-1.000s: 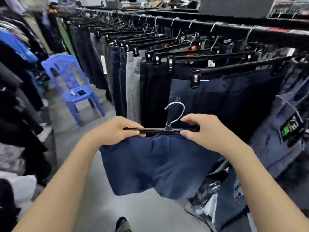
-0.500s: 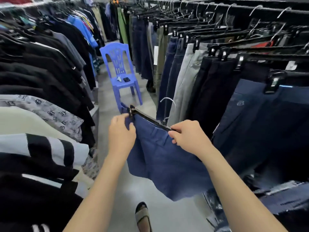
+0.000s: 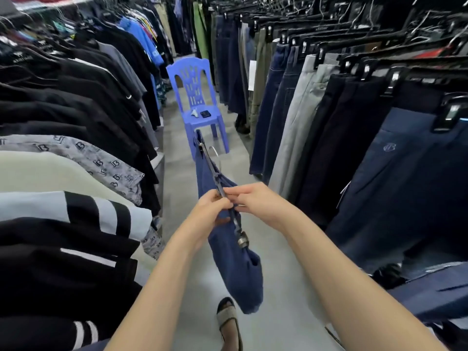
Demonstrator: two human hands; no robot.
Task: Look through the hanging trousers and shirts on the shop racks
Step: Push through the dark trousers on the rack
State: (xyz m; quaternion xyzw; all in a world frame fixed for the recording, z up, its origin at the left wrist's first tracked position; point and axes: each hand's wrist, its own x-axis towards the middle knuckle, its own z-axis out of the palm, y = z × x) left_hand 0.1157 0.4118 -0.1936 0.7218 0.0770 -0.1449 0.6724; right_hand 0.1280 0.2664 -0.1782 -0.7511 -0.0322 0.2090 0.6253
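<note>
Nearest you, one sandalled foot (image 3: pixel 228 323) stands on the grey floor (image 3: pixel 286 295) of the aisle. Above it, your two hands meet at the middle of one black clip hanger (image 3: pixel 215 173). Your left hand (image 3: pixel 210 211) has its grip closed on the bar from the left, and your right hand (image 3: pixel 258 202) pinches the same bar from the right. One pair of navy shorts (image 3: pixel 238 269) hangs from that hanger, edge-on to you, out in the aisle between the two racks. On your left runs a row of shirts (image 3: pixel 76 117), mostly black. On your right hangs a row of trousers (image 3: pixel 316 117) on clip hangers, too many to count. Farther down the aisle stands one blue plastic chair (image 3: pixel 195 79) with two small items on its seat, one of them a dark phone (image 3: pixel 205 114).
</note>
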